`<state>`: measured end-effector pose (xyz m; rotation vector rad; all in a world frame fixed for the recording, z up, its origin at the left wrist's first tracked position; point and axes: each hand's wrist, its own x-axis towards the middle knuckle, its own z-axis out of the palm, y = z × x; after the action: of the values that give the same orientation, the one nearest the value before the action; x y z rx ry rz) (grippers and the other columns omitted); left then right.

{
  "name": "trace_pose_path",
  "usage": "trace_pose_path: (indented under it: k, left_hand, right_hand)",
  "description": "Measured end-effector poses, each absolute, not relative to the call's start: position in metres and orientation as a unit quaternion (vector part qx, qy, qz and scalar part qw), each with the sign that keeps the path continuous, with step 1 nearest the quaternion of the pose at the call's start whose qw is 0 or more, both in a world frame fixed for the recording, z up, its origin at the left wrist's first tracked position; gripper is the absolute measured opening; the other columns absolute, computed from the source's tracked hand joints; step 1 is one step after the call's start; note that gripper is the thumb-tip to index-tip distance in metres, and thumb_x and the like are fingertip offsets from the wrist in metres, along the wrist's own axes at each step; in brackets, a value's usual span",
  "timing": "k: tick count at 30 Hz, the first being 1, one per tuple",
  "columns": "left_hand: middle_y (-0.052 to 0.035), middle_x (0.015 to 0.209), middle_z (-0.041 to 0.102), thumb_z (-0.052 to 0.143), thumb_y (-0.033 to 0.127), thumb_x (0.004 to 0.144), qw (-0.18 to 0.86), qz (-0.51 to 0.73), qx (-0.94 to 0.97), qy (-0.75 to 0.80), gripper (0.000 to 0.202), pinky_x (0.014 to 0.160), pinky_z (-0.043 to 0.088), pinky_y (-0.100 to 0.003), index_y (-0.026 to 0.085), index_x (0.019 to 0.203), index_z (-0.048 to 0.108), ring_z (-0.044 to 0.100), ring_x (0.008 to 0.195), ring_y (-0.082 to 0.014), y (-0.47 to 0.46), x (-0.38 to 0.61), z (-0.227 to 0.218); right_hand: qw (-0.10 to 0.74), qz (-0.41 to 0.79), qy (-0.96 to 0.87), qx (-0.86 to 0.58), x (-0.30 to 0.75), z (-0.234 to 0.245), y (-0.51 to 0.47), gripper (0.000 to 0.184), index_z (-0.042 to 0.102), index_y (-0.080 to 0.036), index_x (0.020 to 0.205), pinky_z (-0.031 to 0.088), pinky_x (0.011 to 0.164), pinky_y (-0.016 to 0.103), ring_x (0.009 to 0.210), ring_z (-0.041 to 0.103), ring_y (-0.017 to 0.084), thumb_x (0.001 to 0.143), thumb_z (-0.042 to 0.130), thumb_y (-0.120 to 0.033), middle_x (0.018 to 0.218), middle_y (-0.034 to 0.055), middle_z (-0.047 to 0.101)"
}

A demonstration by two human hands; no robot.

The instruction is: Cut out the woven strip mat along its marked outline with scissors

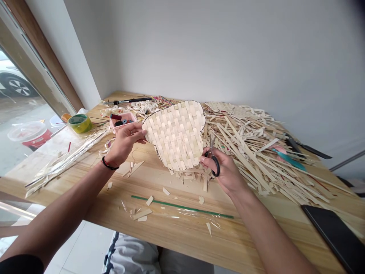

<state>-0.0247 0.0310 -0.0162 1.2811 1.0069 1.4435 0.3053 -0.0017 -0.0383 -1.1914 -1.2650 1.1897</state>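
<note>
A woven bamboo-strip panel (176,135), cut to a rounded, uneven outline with a dark line along its edge, is held up above the table. My left hand (127,140) pinches its left edge between thumb and fingers. At its lower right edge, my right hand (224,169) grips the panel with thumb and fingertips. That same hand also carries scissors (216,163) with black handles, their blades pointing up beside the panel. Part of the right fingers is hidden behind the panel and the scissors.
Loose bamboo strips (245,152) are heaped on the right. A black phone (333,232) lies near the front right edge. Tape rolls (80,123), a pink box (124,121) with thread spools and more strips (68,156) are on the left. A green strip (182,206) and offcuts lie in front.
</note>
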Motion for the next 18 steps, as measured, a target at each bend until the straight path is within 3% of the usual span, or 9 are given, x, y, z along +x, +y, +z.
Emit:
trace_pose_path:
  k: [5, 8, 15, 18]
  left_hand:
    - [-0.0014, 0.088, 0.073, 0.094, 0.040, 0.078, 0.462, 0.589, 0.524, 0.408, 0.032, 0.067, 0.063, -0.022, 0.017, 0.091, 0.076, 0.069, 0.072, -0.0110, 0.030, -0.025, -0.016]
    - [-0.0001, 0.085, 0.073, 0.094, 0.042, 0.080, 0.474, 0.584, 0.512, 0.415, 0.038, 0.068, 0.065, -0.025, 0.018, 0.099, 0.071, 0.071, 0.070, -0.0120, 0.030, -0.025, -0.016]
    - [0.0019, 0.086, 0.073, 0.092, 0.043, 0.084, 0.520, 0.572, 0.514, 0.373, 0.054, 0.081, 0.069, -0.032, 0.024, 0.126, 0.065, 0.077, 0.075, -0.0154, 0.022, -0.019, -0.012]
    - [0.0024, 0.088, 0.073, 0.096, 0.038, 0.080, 0.547, 0.569, 0.513, 0.337, 0.054, 0.083, 0.068, -0.031, 0.026, 0.125, 0.068, 0.076, 0.079, -0.0149, 0.016, -0.013, -0.011]
  right_hand:
    - [0.478, 0.514, -0.514, -0.493, 0.301, -0.034, -0.004, 0.053, 0.073, -0.023, 0.085, 0.050, 0.076, 0.032, 0.080, 0.058, 0.017, 0.055, 0.105, -0.053, 0.086, 0.0005, 0.064]
    - [0.468, 0.527, -0.514, -0.489, 0.300, -0.033, -0.005, 0.054, 0.071, -0.023, 0.084, 0.051, 0.077, 0.032, 0.080, 0.058, 0.018, 0.055, 0.106, -0.053, 0.082, -0.0003, 0.062]
    - [0.503, 0.499, -0.515, -0.483, 0.303, -0.040, -0.003, 0.049, 0.072, -0.023, 0.087, 0.047, 0.076, 0.031, 0.080, 0.054, 0.017, 0.062, 0.102, -0.052, 0.087, 0.0004, 0.061]
    - [0.510, 0.510, -0.509, -0.469, 0.301, -0.044, -0.002, 0.048, 0.072, -0.023, 0.089, 0.045, 0.074, 0.031, 0.080, 0.053, 0.017, 0.066, 0.100, -0.054, 0.088, 0.0004, 0.060]
